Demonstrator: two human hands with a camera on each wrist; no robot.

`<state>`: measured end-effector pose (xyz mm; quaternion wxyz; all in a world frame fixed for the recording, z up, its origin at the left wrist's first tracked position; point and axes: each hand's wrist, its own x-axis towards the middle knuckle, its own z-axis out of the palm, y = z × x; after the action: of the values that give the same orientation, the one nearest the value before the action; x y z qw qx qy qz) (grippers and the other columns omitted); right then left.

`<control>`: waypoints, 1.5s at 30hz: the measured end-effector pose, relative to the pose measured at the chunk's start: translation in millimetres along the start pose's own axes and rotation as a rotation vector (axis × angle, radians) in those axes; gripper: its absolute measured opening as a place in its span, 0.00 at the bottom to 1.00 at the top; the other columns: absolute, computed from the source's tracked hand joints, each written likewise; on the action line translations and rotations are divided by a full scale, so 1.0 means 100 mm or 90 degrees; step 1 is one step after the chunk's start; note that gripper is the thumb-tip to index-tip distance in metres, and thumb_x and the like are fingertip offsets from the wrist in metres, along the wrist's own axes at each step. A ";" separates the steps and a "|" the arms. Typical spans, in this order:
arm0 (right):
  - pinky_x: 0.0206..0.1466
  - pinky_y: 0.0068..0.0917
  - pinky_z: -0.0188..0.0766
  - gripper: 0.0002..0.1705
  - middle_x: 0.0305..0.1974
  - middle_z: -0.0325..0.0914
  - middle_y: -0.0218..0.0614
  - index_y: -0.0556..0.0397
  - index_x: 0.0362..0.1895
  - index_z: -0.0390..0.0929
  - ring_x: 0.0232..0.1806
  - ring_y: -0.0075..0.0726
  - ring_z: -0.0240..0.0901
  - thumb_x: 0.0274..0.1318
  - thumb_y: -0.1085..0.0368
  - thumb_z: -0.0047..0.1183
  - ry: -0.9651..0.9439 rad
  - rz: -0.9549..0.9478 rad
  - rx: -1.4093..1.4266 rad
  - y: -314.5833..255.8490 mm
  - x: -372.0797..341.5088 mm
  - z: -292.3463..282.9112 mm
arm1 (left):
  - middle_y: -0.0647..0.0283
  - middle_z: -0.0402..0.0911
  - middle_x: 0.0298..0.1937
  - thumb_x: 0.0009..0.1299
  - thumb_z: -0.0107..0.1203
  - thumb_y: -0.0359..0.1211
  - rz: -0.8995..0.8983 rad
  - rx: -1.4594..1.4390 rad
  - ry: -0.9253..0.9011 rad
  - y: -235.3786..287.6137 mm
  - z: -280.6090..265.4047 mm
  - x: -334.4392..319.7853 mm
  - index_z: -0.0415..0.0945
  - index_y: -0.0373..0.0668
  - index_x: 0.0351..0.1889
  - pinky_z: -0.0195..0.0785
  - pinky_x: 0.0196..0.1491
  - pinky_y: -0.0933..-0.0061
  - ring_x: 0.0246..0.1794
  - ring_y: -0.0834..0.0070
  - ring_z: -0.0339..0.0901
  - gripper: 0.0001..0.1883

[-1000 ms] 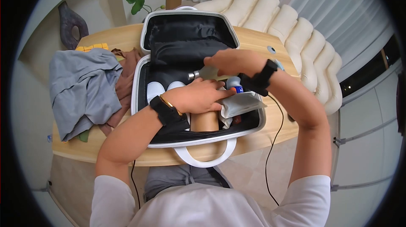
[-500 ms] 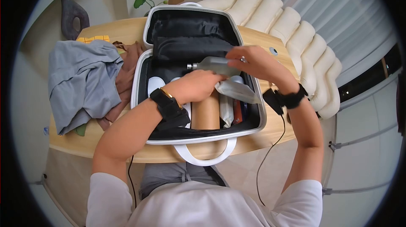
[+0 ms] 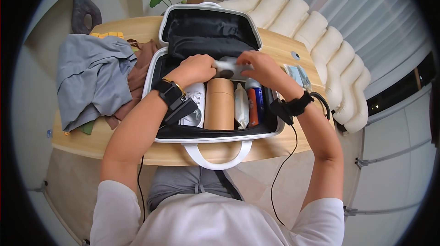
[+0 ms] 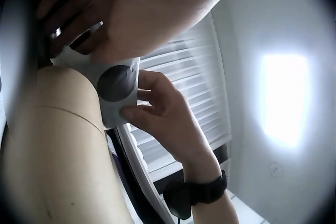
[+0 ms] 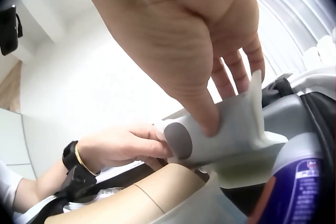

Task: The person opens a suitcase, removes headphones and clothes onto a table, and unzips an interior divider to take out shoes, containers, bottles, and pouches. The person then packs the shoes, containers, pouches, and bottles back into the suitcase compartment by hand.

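Note:
Both hands hold a white packet (image 3: 226,68) with a dark oval, across the back of the suitcase. My left hand (image 3: 192,69) pinches its left end; my right hand (image 3: 265,68) pinches the other end. In the right wrist view the right thumb presses the near face of the packet (image 5: 226,124), its fingers behind. The left wrist view shows the packet (image 4: 118,90) just beyond a brown tube (image 4: 58,145). Below it in the suitcase (image 3: 217,139) lie the tube (image 3: 220,106), a white shoe (image 3: 195,106), a pale pouch (image 3: 241,106) and a blue-and-red container (image 3: 255,104).
Grey cloth (image 3: 91,81) and brown cloth (image 3: 140,69) are heaped left of the suitcase. Its lid (image 3: 211,21) stands raised at the back. Small packs (image 3: 298,76) lie at right on the wooden table (image 3: 302,53). Cables hang from both wrists.
The left hand has moved back and left, the right hand slightly left. The packet now lies crosswise between them, above the tube's far end. The grey flask is largely hidden behind it.

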<state>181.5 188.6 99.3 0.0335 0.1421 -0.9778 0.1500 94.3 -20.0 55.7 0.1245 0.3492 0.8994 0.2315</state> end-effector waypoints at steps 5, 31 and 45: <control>0.44 0.37 0.73 0.13 0.35 0.78 0.42 0.52 0.38 0.82 0.40 0.49 0.76 0.44 0.68 0.63 -0.091 -0.032 0.014 0.24 0.08 0.32 | 0.49 0.81 0.44 0.59 0.54 0.32 0.123 -0.077 0.129 -0.03 0.17 0.01 0.77 0.43 0.47 0.70 0.50 0.61 0.45 0.53 0.79 0.16; 0.58 0.50 0.67 0.21 0.50 0.77 0.53 0.52 0.52 0.73 0.58 0.57 0.70 0.57 0.57 0.47 0.107 0.639 -0.189 2.53 -0.99 0.12 | 0.48 0.82 0.38 0.69 0.48 0.43 0.093 -0.060 0.027 0.04 0.07 0.01 0.82 0.41 0.39 0.71 0.47 0.57 0.41 0.51 0.79 0.17; 0.49 0.27 0.70 0.25 0.46 0.79 0.44 0.56 0.61 0.68 0.44 0.31 0.74 0.60 0.65 0.49 0.415 0.300 0.328 1.64 -0.66 -0.41 | 0.67 0.78 0.48 0.73 0.43 0.39 -0.008 -0.666 0.276 -0.04 -0.25 0.07 0.71 0.48 0.59 0.63 0.48 0.76 0.43 0.80 0.74 0.18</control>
<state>198.2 368.4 84.7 0.2672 -0.1340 -0.8529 0.4280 76.9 -26.0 74.4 0.0949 0.1803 0.6717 0.7122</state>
